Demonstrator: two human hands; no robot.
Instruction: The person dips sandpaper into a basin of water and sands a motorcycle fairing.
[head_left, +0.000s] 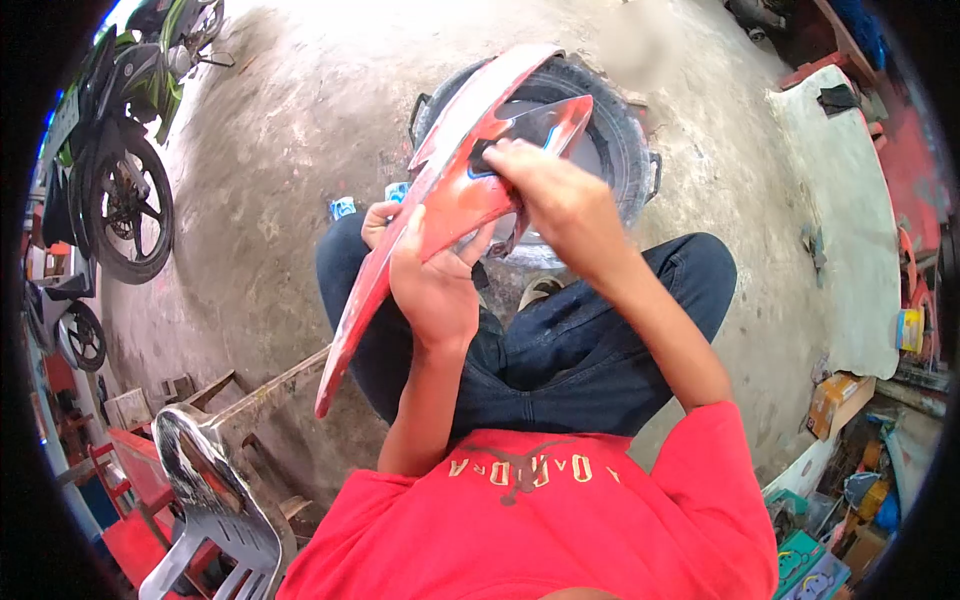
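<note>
A long, pointed red motorcycle fairing panel (465,205), with dull whitish patches and a dark, blue-edged area, lies slanted above my lap. My left hand (435,285) wraps round its lower middle, thumb and fingers on either side. The curled fingers of my right hand (555,195) press on the panel's upper part, over a small dark piece (483,158) that looks like sandpaper. Below the panel's upper end stands a round black basin (628,165) with greyish liquid in it, partly hidden by the panel and my right hand.
Blue-and-white packets (343,207) lie by my knee on the concrete floor (270,130). A motorcycle (130,190) stands at left, and a grey plastic chair (225,520) at lower left. To the right are a pale panel (835,220), a cardboard box (838,402) and assorted clutter.
</note>
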